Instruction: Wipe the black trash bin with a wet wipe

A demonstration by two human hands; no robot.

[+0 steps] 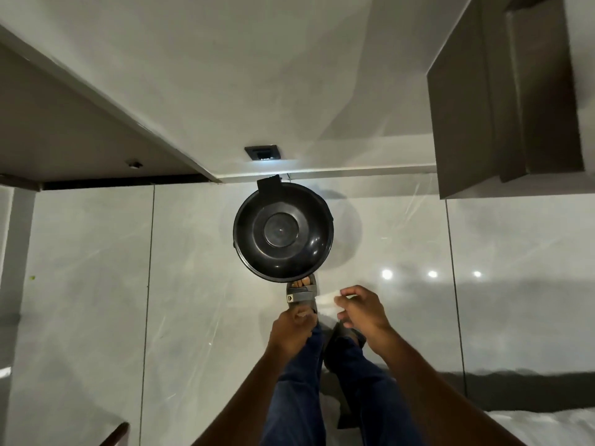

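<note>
The black trash bin (282, 231), round and with its lid closed, stands on the grey tiled floor against the wall, seen from straight above. Just below it, my right hand (360, 312) pinches a pale wet wipe (326, 298) that stretches leftward over my sandalled foot. My left hand (293, 329) sits lower left of the wipe with its fingers curled; whether it grips the wipe's other end is hidden. Both hands are apart from the bin.
A dark wall socket (262, 152) sits on the wall behind the bin. A brown cabinet (502, 101) juts out at upper right, and a ledge (96, 130) runs at upper left. My legs and sandals (301, 296) stand right beside the bin.
</note>
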